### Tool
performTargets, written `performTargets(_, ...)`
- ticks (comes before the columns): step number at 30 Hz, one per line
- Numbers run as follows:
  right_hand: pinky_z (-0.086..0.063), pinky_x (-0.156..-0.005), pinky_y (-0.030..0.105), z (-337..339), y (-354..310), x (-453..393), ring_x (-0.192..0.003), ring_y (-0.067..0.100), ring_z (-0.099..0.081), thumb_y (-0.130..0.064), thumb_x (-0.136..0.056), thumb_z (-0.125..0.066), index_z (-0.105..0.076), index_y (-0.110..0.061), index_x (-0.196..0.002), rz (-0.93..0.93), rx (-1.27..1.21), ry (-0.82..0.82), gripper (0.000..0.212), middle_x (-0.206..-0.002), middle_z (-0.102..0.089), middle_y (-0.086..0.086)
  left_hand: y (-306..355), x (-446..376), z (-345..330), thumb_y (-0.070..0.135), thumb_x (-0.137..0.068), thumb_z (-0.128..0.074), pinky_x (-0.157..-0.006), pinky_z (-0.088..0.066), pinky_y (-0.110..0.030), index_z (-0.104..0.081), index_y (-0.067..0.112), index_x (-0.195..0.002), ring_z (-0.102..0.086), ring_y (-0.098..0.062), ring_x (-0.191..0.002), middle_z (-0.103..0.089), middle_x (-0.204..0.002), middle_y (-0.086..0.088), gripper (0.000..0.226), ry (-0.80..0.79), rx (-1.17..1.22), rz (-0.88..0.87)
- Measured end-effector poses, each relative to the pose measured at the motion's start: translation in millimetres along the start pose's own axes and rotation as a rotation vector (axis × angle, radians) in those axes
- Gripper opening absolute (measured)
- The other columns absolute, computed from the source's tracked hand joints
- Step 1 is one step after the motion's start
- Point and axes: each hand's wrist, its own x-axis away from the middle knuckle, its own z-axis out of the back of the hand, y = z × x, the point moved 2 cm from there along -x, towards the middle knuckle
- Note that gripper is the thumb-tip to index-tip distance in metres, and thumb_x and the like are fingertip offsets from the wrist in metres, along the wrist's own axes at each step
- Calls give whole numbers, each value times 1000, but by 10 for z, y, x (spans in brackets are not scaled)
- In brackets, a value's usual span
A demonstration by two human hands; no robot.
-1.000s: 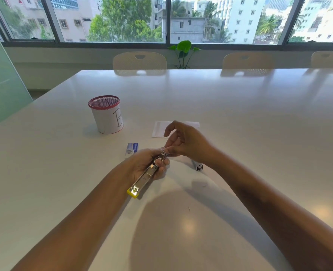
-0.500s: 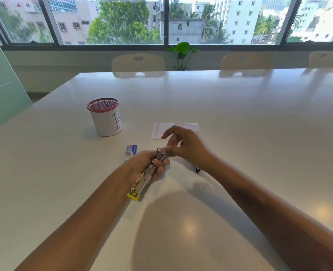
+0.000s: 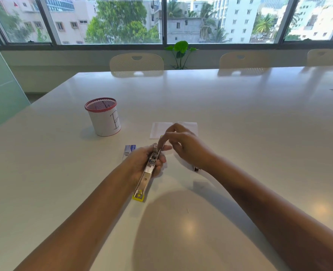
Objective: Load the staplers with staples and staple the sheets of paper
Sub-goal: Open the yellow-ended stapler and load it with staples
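Stapler (image 3: 149, 169) parts lie open in the left hand (image 3: 142, 165), whose grip is closed around the middle of the metal body, the yellow-tipped end (image 3: 138, 196) pointing back toward the person just above the white surface (image 3: 240, 133). The right hand (image 3: 187, 147) hovers at the far end of the tool, its fingers loosely curled with thumb and forefinger pinching the raised top arm; whether a strip of staples sits in that pinch cannot be told. A small blue staple box (image 3: 128, 150) lies just beside the left hand, and the sheets of paper (image 3: 161, 129) rest flat beyond both hands, apparently unstapled. A dark item (image 3: 196, 169), possibly a second stapler, shows partly under the right wrist. A mesh cup (image 3: 104, 119) with a red rim stands well off to the left. By this evidence, loading is only under way on the first tool; closing it and all stapling remain.
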Motion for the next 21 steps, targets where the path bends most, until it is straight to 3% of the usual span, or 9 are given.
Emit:
performTargets(5, -41, -73, 23, 27, 107, 11, -102, 16, -52, 1, -91, -39, -68, -25, -97, -31, 99, 12, 40, -115, -53, 3, -36, -21, -20, 24, -98, -29, -31, -34, -9, -61, 7, -102, -41, -5, -30, -52, -46, -2, 36, -33, -74, -1)
performTargets(11, -28, -59, 10, 71, 141, 13, -101, 15, -49, 1, -91, -39, -66, -25, -100, -18, 210, 28, 38, -121, -52, 4, -28, 0, -52, 26, -98, -28, -31, -30, -9, -61, 8, -100, -38, -5, -29, -50, -44, -2, 37, -55, -108, 3)
performTargets(15, -38, -72, 5, 75, 158, -11, -94, 13, -50, 2, -87, -49, -61, -20, -104, -127, -119, 28, 30, -117, -51, 4, -11, 3, -57, 27, -98, -28, -30, -30, -8, -59, 7, -100, -38, -4, -28, -49, -43, -1, 37, -27, -21, 21)
performTargets(18, -41, -68, 4, 146, 139, -41, -89, 5, -50, 8, -79, -55, -51, -21, -111, -197, -306, 73, 43, -113, -51, 5, 27, -33, -20, 31, -99, -26, -28, -30, -9, -56, 5, -96, -39, -4, -28, -49, -43, -1, 41, 34, 69, 6)
performTargets(21, -42, -73, 3, 164, 8, -27, -105, 10, -47, -1, -80, -66, -40, -21, -128, -250, -454, -72, 59, -122, -45, 1, 27, -62, 10, 32, -98, -28, -28, -31, -10, -52, 4, -88, -42, -5, -31, -50, -47, -3, 38, 61, 156, -24)
